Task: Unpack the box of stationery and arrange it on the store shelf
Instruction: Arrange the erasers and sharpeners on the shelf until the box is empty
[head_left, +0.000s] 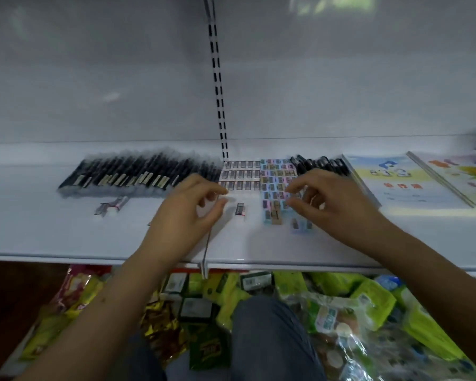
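step: arranging erasers on shelf (66, 237), frame centre | left hand (188, 209) fingers curled, grip unclear | right hand (324, 200) loose over coloured erasers (276, 182) | next: align stray eraser (240, 209)

A white store shelf (52, 232) carried a row of black pens (138, 171) at ten o'clock, white erasers (239, 174) and pastel erasers (276, 182) in grids at centre, black clips (319, 163) at one o'clock, and picture booklets (401, 180) at two o'clock. A single eraser (240, 209) lay apart in front.
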